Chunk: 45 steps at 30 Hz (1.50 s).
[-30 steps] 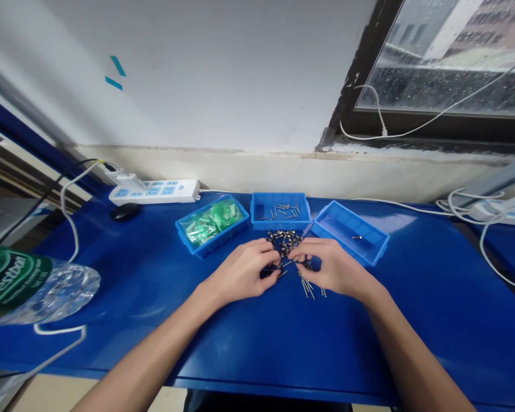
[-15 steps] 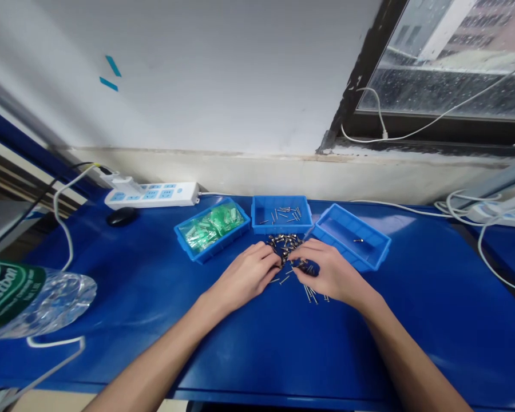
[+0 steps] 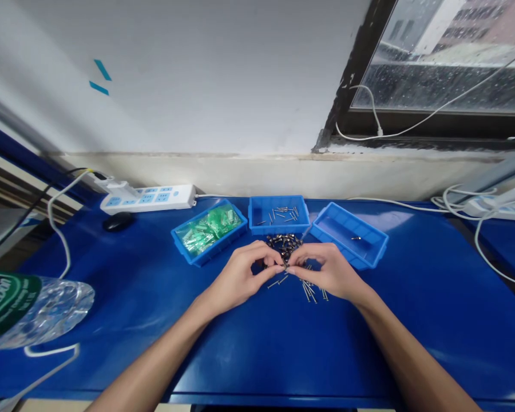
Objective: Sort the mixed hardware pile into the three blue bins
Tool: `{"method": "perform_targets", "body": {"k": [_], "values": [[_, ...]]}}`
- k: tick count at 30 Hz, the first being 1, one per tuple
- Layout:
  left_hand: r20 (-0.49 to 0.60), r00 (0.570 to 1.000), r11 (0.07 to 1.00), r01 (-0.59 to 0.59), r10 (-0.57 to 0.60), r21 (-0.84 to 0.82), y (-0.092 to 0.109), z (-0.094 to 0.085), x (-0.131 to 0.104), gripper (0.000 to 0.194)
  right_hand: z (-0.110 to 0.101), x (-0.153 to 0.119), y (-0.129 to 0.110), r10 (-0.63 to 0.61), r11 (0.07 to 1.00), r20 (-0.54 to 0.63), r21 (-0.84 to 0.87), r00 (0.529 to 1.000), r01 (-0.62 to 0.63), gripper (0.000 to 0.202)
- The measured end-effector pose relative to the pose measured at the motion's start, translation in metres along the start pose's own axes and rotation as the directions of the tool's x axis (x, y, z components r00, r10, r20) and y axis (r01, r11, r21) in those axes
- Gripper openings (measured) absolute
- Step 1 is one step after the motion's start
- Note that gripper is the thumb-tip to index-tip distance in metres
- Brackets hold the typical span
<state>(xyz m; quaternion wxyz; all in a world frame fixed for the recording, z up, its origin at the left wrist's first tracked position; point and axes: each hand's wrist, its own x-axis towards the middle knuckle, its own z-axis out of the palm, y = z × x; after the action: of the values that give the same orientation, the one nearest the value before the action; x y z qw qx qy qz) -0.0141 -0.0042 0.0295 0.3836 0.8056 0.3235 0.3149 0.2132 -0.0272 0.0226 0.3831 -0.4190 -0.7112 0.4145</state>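
My left hand [image 3: 245,276] and my right hand [image 3: 327,271] meet fingertip to fingertip over the middle of the table. Each pinches with thumb and forefinger at a tiny dark metal piece, too small to make out. Just behind the fingertips lies a heap of small shiny metal fittings [image 3: 284,241], partly hidden by the hands. Long thin screws [image 3: 308,292] are scattered in front of my right hand, and a couple more screws [image 3: 277,281] lie below the left fingertips.
Behind the heap, a blue bin [image 3: 278,230] holds several screws. The left blue bin [image 3: 210,253] contains green-printed plastic packets; the right bin [image 3: 352,250] has one small fitting inside. A water bottle [image 3: 38,306], black mouse [image 3: 118,221] and power strip [image 3: 154,197] are at the left.
Both hands have come together, so their fingertips now meet over the near side of the heap. The left thumb has stretched out, and the view has shifted slightly.
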Motion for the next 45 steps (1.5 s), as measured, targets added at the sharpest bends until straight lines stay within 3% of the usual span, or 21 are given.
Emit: {"method": "perform_targets", "body": {"k": [4, 8, 11, 13, 15, 17, 18, 19, 20, 21, 23, 24, 26, 27, 29, 31, 33, 39, 45], "values": [[-0.001, 0.998, 0.994, 0.064, -0.065, -0.093, 0.006, 0.001, 0.001, 0.01, 0.0, -0.001, -0.003, 0.046, 0.989, 0.019, 0.138, 0.999, -0.048, 0.011], [-0.037, 0.998, 0.994, 0.046, -0.05, -0.095, 0.007, 0.004, 0.001, 0.013, -0.001, -0.001, -0.003, 0.067, 0.973, -0.023, 0.222, 0.998, -0.06, 0.009], [-0.03, 1.0, 0.999, 0.001, 0.0, 0.039, 0.006, 0.001, -0.001, 0.014, -0.008, -0.002, -0.003, 0.058, 0.977, -0.12, 0.213, 0.991, -0.032, 0.009], [0.061, 0.998, 0.981, -0.036, 0.025, 0.189, 0.005, -0.003, -0.003, 0.016, -0.016, -0.003, -0.003, 0.057, 0.989, -0.237, 0.145, 0.97, -0.022, 0.009], [0.184, 0.983, 0.942, -0.079, 0.019, 0.326, 0.004, -0.008, -0.005, 0.02, -0.026, -0.004, -0.005, 0.035, 0.999, -0.416, 0.03, 0.909, -0.025, 0.011], [0.271, 0.962, 0.905, -0.107, -0.009, 0.413, 0.004, -0.011, -0.006, 0.026, -0.035, -0.006, -0.006, -0.03, 0.996, -0.606, -0.085, 0.795, -0.028, 0.016], [0.295, 0.955, 0.892, -0.113, -0.023, 0.438, 0.003, -0.011, -0.007, 0.028, -0.038, -0.007, -0.007, -0.06, 0.992, -0.661, -0.123, 0.748, -0.029, 0.019], [0.311, 0.95, 0.883, -0.116, -0.035, 0.455, 0.003, -0.01, -0.007, 0.029, -0.041, -0.009, -0.009, -0.078, 0.989, -0.676, -0.147, 0.733, -0.031, 0.022], [0.323, 0.945, 0.877, -0.121, -0.041, 0.466, 0.002, -0.008, -0.008, 0.03, -0.044, -0.01, -0.011, -0.076, 0.986, -0.644, -0.162, 0.761, -0.038, 0.023], [0.336, 0.941, 0.872, -0.131, -0.041, 0.471, 0.001, -0.006, -0.008, 0.031, -0.046, -0.012, -0.014, -0.058, 0.983, -0.567, -0.177, 0.822, -0.052, 0.022], [0.355, 0.935, 0.864, -0.157, -0.026, 0.478, 0.001, 0.0, -0.008, 0.034, -0.05, -0.016, -0.019, 0.026, 0.964, -0.296, -0.247, 0.955, -0.103, 0.018], [0.363, 0.932, 0.858, -0.172, -0.018, 0.484, 0.0, 0.003, -0.008, 0.036, -0.051, -0.019, -0.022, 0.086, 0.943, -0.144, -0.306, 0.986, -0.127, 0.02], [0.376, 0.927, 0.843, -0.195, -0.009, 0.501, 0.0, 0.009, -0.009, 0.04, -0.052, -0.026, -0.025, 0.217, 0.887, 0.072, -0.432, 0.973, -0.166, 0.034], [0.377, 0.926, 0.835, -0.2, -0.009, 0.512, 0.0, 0.011, -0.009, 0.041, -0.052, -0.03, -0.025, 0.277, 0.855, 0.127, -0.484, 0.952, -0.185, 0.046], [0.372, 0.928, 0.822, -0.199, -0.016, 0.533, 0.0, 0.016, -0.009, 0.042, -0.049, -0.036, -0.023, 0.372, 0.803, 0.158, -0.549, 0.915, -0.232, 0.065], [0.362, 0.932, 0.819, -0.191, -0.022, 0.541, 0.0, 0.019, -0.009, 0.041, -0.045, -0.04, -0.018, 0.432, 0.785, 0.155, -0.551, 0.889, -0.285, 0.068], [0.355, 0.935, 0.828, -0.181, -0.023, 0.531, 0.0, 0.022, -0.009, 0.037, -0.038, -0.041, -0.012, 0.449, 0.798, 0.157, -0.514, 0.88, -0.316, 0.061], [0.366, 0.931, 0.877, -0.166, -0.012, 0.45, -0.002, 0.017, -0.007, 0.025, -0.015, -0.031, -0.001, 0.345, 0.869, 0.112, -0.413, 0.932, -0.272, 0.029], [0.344, 0.938, 0.908, -0.101, -0.05, 0.407, -0.006, 0.001, -0.006, 0.017, 0.005, -0.013, -0.004, 0.397, 0.874, 0.049, -0.325, 0.917, -0.361, 0.023]]}}
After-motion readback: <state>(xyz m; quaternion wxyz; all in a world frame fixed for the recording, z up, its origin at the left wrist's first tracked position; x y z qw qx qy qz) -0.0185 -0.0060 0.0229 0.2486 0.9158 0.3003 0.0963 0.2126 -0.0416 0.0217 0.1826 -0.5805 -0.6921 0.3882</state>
